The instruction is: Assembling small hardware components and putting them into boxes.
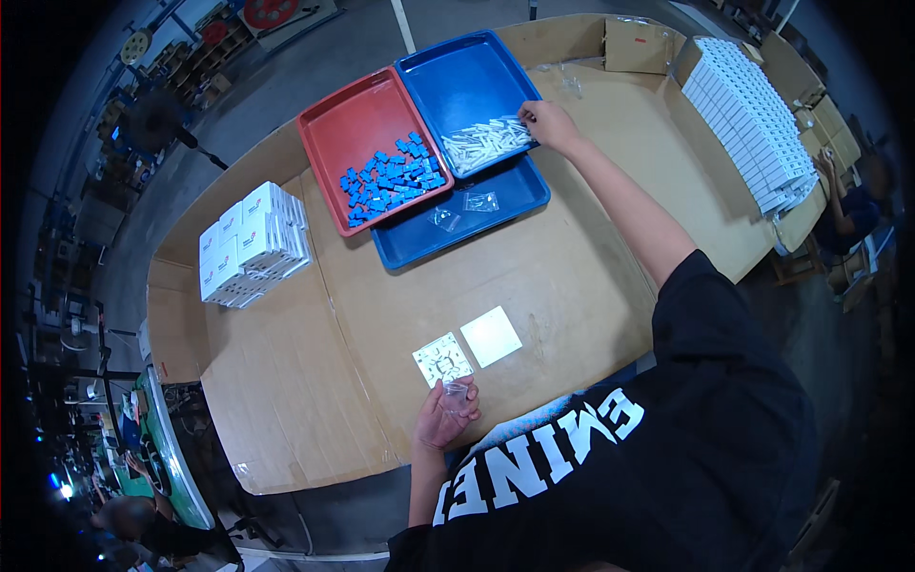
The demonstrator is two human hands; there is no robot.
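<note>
Two bare hands work at a brown cardboard-covered table, left near, right far.
The left hand grasps a small clear plastic bag by a square white patterned plate. The right hand is at a blue rectangular tray, fingers bent over slim white pieces; whether they grip any, I cannot tell.
</note>
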